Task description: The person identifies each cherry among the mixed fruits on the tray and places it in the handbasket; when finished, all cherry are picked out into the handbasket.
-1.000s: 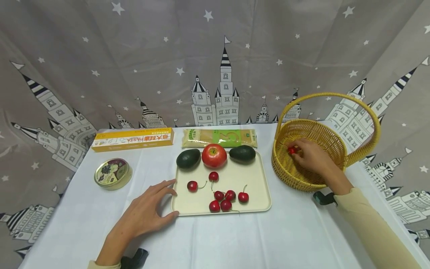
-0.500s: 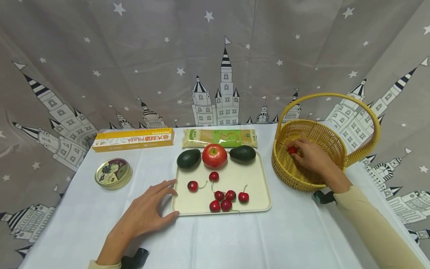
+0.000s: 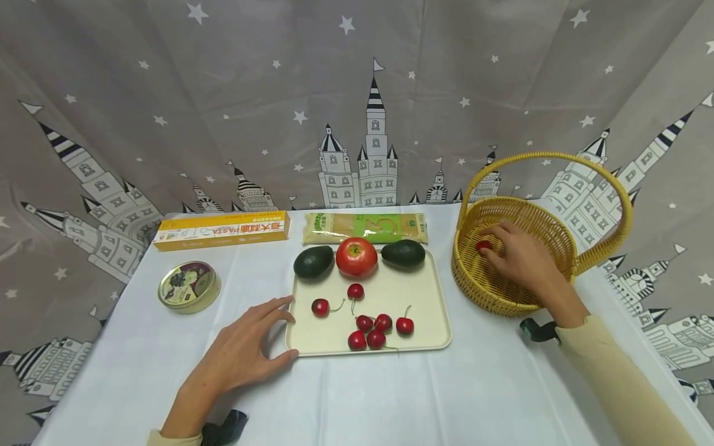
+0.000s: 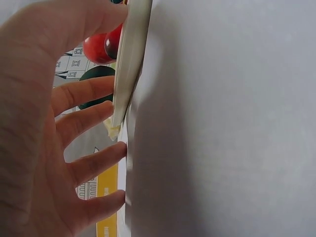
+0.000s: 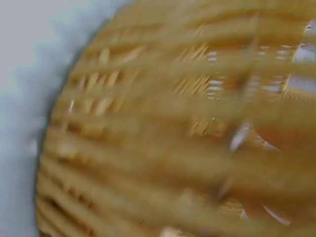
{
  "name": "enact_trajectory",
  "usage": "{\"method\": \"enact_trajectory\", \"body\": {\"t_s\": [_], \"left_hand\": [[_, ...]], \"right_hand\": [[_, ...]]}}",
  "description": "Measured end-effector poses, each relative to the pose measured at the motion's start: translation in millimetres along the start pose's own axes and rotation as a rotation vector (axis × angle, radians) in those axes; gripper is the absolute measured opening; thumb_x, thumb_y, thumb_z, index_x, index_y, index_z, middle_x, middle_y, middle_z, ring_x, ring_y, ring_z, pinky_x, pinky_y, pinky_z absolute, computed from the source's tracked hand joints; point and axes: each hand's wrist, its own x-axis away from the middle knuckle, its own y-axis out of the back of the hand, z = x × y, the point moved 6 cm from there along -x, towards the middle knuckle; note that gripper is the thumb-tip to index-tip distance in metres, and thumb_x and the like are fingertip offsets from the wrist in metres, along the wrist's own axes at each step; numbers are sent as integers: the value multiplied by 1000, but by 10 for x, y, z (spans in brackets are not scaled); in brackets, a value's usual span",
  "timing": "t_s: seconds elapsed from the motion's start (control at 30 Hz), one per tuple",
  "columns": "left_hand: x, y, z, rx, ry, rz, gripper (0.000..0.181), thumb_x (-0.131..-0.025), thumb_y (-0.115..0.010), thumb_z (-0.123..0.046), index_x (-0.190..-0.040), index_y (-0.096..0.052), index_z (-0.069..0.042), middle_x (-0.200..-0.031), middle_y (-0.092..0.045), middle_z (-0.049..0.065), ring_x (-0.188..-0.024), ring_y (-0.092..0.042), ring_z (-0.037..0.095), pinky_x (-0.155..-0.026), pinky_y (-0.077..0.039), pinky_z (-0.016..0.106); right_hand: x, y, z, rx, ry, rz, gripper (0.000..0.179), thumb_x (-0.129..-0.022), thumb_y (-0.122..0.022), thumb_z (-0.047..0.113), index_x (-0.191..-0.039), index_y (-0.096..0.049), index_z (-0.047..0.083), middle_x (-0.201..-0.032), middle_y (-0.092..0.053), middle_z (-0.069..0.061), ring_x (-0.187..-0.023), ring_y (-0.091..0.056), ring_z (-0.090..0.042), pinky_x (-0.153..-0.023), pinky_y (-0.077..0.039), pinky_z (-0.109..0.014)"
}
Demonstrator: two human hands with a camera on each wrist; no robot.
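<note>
My left hand (image 3: pixel 240 350) rests at the left side of the cream tray (image 3: pixel 440 310), its spread fingertips and thumb at the rim; the left wrist view shows the thumb on the tray edge. On the tray lie several red cherries (image 3: pixel 376 339), a red tomato (image 3: pixel 357 257) and two dark green avocados (image 3: pixel 313 262). My right hand (image 3: pixel 521 257) is inside the yellow wicker basket (image 3: pixel 474 288), thumb and fingers parted beside a red cherry (image 3: pixel 483 246) low in the basket. In the right wrist view, blurred basket weave hides that hand.
Behind the tray lies a pasta packet (image 3: pixel 365 228). A yellow pasta box (image 3: pixel 222 230) is at the back left, with a round gold tin (image 3: pixel 188 287) in front of it. The basket's tall handle (image 3: pixel 546 156) arches over its opening. A grey castle-print curtain (image 3: pixel 251 93) hangs behind.
My right hand has loosened its pinch on the cherry and shifted up slightly, leaving the cherry in the basket. My left hand and the tray have stayed put.
</note>
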Motion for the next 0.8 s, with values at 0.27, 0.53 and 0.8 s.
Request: {"method": "enact_trajectory", "body": {"t_s": [0.27, 0.53, 0.8], "left_hand": [[-5, 9, -4, -8, -6, -5, 54, -79, -90, -54, -121, -71, -26, -160, -56, -1, -141, -58, 30, -101, -59, 56], [-8, 30, 4, -11, -29, -33, 55, -77, -91, -54, -120, -72, -26, -159, -57, -1, -140, -59, 30, -108, -55, 54], [-1, 12, 14, -8, -20, -20, 56, -77, -91, -54, -121, -72, -26, -159, -57, -1, -141, -59, 31, -109, -54, 55]], "right_hand": [[120, 90, 288, 3, 54, -200, 38, -95, -82, 17, -129, -71, 6, -114, -67, -18, -77, -67, -32, -55, -59, -47], [196, 112, 587, -61, 89, -268, 38, -95, -81, 16, -130, -71, 8, -116, -69, -17, -75, -64, -28, -56, -55, -42], [269, 67, 853, -93, 150, -262, 42, -92, -85, 23, -130, -72, 9, -120, -71, -13, -89, -71, -32, -66, -63, -49]]}}
